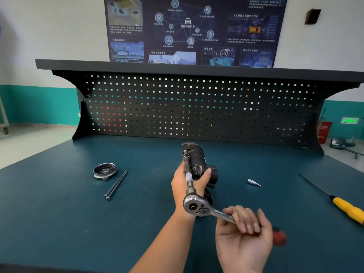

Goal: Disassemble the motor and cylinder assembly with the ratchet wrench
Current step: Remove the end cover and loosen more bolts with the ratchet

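Teal-matted tabletop (59, 223) below a black pegboard (197, 107): I had both hands busy on the motor and cylinder assembly (199, 154).

My left hand (183, 184) gripped the dark, blocky assembly, which was raised at centre, while my right hand (242, 233) curled loosely round the red-ended handle of the ratchet wrench (195, 206). Its knurled steel extension bar (188, 174) ran up along the housing to the far end. I judged the slack right-hand grip and the long, thin bar the chief risks: a sideways pull could cam the socket off the fastener, and the smooth casing could twist in my palm. Left of it lay a round, dished metal end cap (104, 170) and two slim black bolts (116, 184), side by side. A small chrome bit (254, 182) and a yellow-handled screwdriver (346, 208) lay right.
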### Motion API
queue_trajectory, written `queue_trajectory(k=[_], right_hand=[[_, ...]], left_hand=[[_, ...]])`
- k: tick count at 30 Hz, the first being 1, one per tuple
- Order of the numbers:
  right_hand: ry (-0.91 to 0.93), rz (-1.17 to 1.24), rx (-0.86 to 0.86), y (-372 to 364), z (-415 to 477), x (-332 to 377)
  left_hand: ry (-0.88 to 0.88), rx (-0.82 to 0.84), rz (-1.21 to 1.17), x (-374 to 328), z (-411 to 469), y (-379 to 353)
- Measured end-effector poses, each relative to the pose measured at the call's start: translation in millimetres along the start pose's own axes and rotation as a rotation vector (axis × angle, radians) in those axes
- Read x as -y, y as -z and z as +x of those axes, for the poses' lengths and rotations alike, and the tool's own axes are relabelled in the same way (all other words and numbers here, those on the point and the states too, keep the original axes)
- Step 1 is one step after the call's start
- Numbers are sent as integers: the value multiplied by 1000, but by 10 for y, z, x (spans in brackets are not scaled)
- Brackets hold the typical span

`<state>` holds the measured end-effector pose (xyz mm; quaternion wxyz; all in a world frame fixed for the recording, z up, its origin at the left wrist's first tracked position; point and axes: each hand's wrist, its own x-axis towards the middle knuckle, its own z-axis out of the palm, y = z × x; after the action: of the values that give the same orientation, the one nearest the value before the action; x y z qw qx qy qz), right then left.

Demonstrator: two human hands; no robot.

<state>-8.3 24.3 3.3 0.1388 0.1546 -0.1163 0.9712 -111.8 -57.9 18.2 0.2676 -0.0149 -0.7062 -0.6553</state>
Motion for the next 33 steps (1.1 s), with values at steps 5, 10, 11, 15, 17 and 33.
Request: queue_trajectory(k=[5,10,11,15,17,33], right_hand=[[-127,246,156,-47,114,-12],[-50,37,236,-137,154,98],[-22,-53,195,-184,153,137],[26,-443,105,-585,162,381],[45,-512,155,-800,210,442],[70,-259,-103,-738,126,65]], left_hand=[[-11,-9,-25,-33,-42,21],[-68,-12,-6,-24,-79,8],[-82,-1,-8,-24,-91,2],[-144,84,65,-9,-142,-69],[-149,135,73,-37,-198,-119],[-82,238,-26,-43,-136,298]])
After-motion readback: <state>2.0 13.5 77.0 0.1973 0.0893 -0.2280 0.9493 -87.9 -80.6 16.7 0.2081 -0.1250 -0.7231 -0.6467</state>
